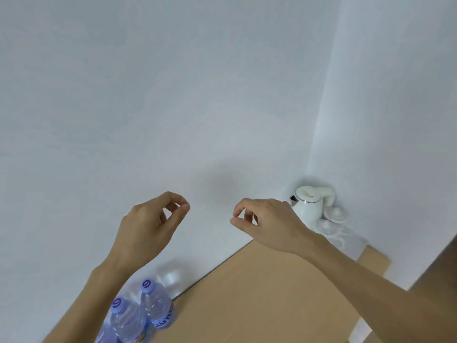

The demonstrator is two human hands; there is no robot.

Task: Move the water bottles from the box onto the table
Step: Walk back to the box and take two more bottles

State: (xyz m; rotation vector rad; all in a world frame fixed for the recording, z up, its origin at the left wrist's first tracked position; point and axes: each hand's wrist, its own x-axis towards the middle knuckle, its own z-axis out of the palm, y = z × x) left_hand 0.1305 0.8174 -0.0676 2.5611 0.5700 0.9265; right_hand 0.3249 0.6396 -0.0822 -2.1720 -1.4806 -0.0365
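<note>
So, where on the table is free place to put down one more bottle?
The wide tan table top between the two bottles at the near left and the white kettle in the far right corner is bare. The kettle corner is crowded, with upturned glasses on a tray. Both hands, left hand and right hand, hold nothing.

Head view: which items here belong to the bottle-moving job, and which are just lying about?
Job:
water bottles standing on the table
left hand and right hand, both holding nothing

Lying about:
white kettle in the corner
upturned glasses beside it

The box is not in view.
</note>
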